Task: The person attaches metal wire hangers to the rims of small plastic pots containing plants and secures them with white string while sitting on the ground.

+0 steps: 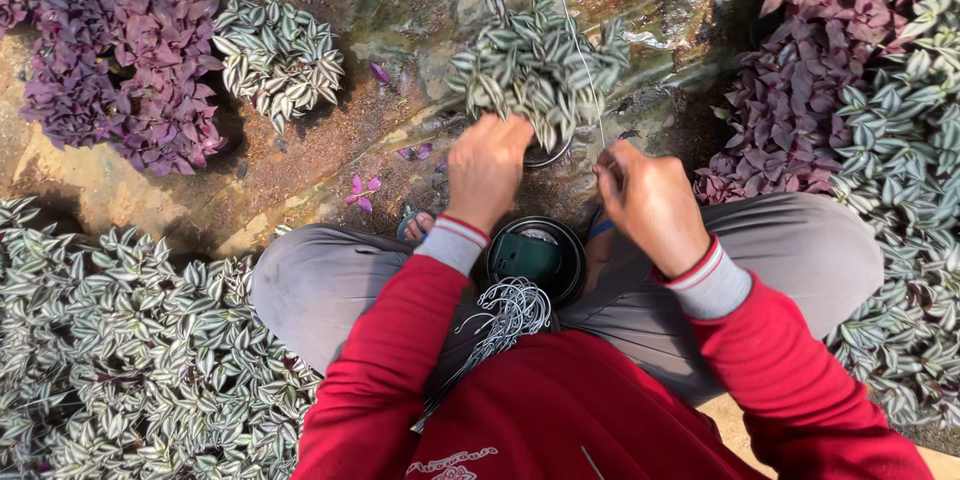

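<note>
The left hand (487, 168) is closed on the rim of a black pot (548, 152), under its striped plant (535, 65). A thin wire (578, 45) rising toward the top edge of the ground is pinched by the right hand (648, 202), just beside the pot. An empty pot (535, 258) and a bundle of wire hooks (505, 315) are kept in the lap. Purple plants (120, 60) are seen in both far corners of the ground.
</note>
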